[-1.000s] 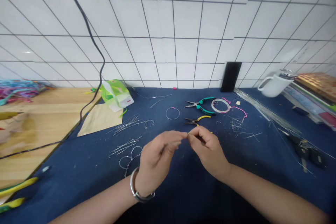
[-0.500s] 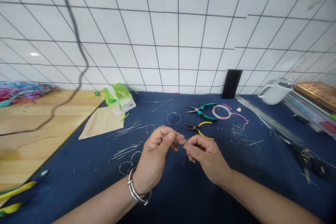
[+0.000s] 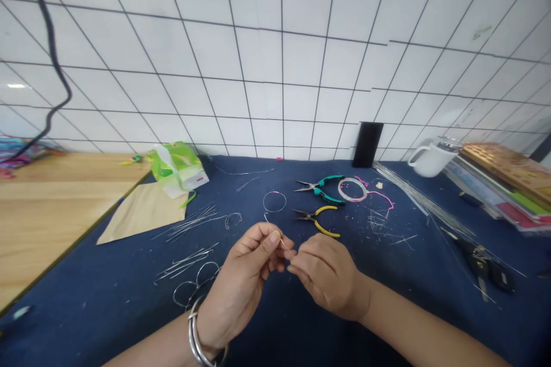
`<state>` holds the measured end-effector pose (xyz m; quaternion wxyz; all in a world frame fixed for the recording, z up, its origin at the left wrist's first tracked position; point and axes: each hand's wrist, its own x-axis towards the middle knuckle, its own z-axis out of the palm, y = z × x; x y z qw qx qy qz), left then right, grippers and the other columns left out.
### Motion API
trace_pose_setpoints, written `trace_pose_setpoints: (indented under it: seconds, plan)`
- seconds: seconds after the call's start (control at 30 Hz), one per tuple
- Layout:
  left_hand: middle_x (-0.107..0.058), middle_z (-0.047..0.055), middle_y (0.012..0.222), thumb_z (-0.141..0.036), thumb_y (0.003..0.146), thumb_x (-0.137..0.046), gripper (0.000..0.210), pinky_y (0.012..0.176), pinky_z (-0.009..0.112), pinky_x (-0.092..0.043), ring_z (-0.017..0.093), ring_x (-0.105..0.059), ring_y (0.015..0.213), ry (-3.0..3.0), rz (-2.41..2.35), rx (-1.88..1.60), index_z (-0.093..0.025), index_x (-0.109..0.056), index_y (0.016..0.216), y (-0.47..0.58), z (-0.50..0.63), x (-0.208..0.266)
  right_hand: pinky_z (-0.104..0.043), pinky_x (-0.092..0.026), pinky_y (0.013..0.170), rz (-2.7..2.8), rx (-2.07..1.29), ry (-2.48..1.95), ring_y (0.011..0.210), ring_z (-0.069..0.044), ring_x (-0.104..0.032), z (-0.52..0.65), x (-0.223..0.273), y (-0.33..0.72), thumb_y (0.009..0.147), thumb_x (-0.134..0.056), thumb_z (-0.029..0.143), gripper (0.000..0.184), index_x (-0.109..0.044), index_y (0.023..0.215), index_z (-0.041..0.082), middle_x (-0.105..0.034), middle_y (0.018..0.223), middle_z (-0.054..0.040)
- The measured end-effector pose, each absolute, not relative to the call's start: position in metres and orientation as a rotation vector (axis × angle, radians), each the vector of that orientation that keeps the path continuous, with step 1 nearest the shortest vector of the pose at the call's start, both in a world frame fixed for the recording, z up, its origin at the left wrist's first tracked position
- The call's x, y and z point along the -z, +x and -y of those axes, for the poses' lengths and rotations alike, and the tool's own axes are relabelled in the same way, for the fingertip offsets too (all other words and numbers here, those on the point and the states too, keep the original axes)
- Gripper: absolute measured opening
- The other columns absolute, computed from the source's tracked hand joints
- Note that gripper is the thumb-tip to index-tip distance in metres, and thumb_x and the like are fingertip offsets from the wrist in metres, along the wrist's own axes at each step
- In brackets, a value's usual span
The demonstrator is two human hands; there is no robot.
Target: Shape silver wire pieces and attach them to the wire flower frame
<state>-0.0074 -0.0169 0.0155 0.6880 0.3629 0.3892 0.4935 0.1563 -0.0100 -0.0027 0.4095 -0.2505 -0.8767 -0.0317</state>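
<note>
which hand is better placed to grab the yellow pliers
Probably the right hand: it is nearer the yellow pliers, while the left hand pinches a thin wire. Whether the right grips it too is unclear.

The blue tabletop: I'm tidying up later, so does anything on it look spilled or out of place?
Yes: right of the yellow-handled pliers, wire scraps lie in a loose tangle, some strewn apart, unlike the aligned wire bundle. The keys also seem out of place among wires.

It looked like a craft workspace, home or shop I couldn't tell: loose wires [image 3: 188, 263], teal pliers [image 3: 318, 190] and yellow-handled pliers [image 3: 315, 217] littered a blue-covered worktop [image 3: 430, 275], with a mug [image 3: 431, 160] by the gridded wall [image 3: 297, 57].
</note>
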Motion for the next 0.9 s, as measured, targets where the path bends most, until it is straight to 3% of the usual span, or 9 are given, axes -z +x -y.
trace_pose_setpoints:
  seconds: [0.23, 0.43, 0.67, 0.9]
  plan:
    - [-0.053, -0.002, 0.063, -0.019, 0.072, -0.066, 0.011, 0.055, 0.019, -0.039, 0.008, -0.047, 0.058, 0.908, -0.917, -1.064, -0.014, -0.056, 0.076, -0.005, 0.015, -0.018, -0.03, -0.044, 0.062, 2.355, 0.228, -0.645, 0.07, -0.016, -0.053, 0.01, 0.004, 0.158, 0.084, -0.049, 0.012, 0.006, -0.052, 0.089, 0.014, -0.058, 0.073, -0.0037]
    - [-0.052, -0.002, 0.068, -0.021, 0.073, -0.066, 0.014, 0.055, 0.019, -0.038, 0.007, -0.046, 0.058, 0.85, -0.881, -1.0, -0.015, -0.059, 0.084, -0.005, 0.014, -0.012, -0.033, -0.042, 0.06, 2.506, 0.262, -0.599, 0.067, -0.017, -0.05, 0.008, -0.002, 0.161, 0.085, -0.043, 0.011, 0.012, -0.054, 0.088, 0.013, -0.056, 0.071, -0.0051]
    - [-0.052, -0.002, 0.064, -0.021, 0.073, -0.065, 0.01, 0.056, 0.019, -0.036, 0.008, -0.043, 0.059, 1.049, -0.989, -0.975, -0.014, -0.059, 0.07, -0.009, 0.009, -0.009, -0.032, -0.04, 0.059, 2.578, 0.276, -0.544, 0.067, -0.017, -0.048, 0.004, -0.004, 0.161, 0.085, -0.043, 0.011, 0.014, -0.056, 0.09, 0.01, -0.056, 0.073, -0.0062]
    - [-0.048, -0.004, 0.06, -0.021, 0.079, -0.057, 0.011, 0.055, 0.02, -0.035, 0.008, -0.042, 0.058, 1.102, -0.986, -0.996, -0.015, -0.053, 0.07, -0.007, 0.007, -0.005, -0.031, -0.041, 0.062, 2.553, 0.183, -0.605, 0.07, -0.016, -0.05, 0.003, 0.004, 0.161, 0.087, -0.041, 0.012, 0.013, -0.054, 0.089, 0.012, -0.056, 0.076, -0.0055]
